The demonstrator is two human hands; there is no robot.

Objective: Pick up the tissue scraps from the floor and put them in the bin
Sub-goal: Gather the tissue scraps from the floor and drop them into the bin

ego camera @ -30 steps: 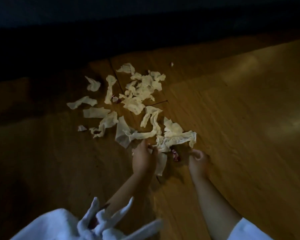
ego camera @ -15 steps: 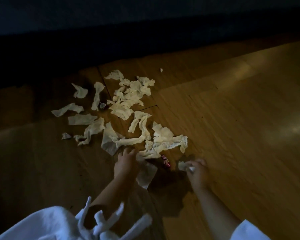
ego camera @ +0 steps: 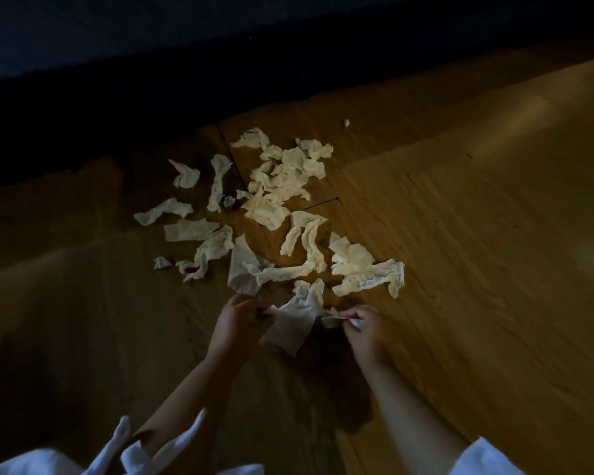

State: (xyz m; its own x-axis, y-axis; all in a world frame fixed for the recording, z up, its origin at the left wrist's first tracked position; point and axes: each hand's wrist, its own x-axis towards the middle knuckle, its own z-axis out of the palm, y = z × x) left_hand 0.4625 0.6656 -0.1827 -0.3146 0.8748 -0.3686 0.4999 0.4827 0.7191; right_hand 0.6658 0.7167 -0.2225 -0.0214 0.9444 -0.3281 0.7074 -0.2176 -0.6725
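Where the wooden floor (ego camera: 460, 234) is lit, tissue scraps (ego camera: 271, 214) are scattered in one loose patch ahead of the person. About a dozen separate pieces can be counted on the boards, set around one tangled heap (ego camera: 288, 169) at the far side. The heap's pieces overlap too closely to be numbered. At the left, five larger strips and flat bits are laid apart from one another, with two small crumpled bits among them. Nearer the middle and right, roughly four bigger pieces are spread, touching or crossing. One tiny speck (ego camera: 346, 123) is set well apart beyond the heap.

Two hands are reached down at the near edge of the patch. A flat piece of tissue (ego camera: 288, 329) is gripped at its edge by the curled fingers of the left hand (ego camera: 235, 318). A small scrap (ego camera: 331, 322) is pinched between thumb and fingertips of the right hand (ego camera: 360, 329). The two held pieces are just beside each other between the hands. Whether the flat piece is lifted off the boards cannot be told.

White cloth is seen in two places along the bottom edge: a bunch with loose ends (ego camera: 48, 461) at the left and one sleeve (ego camera: 480, 457) at the right forearm.
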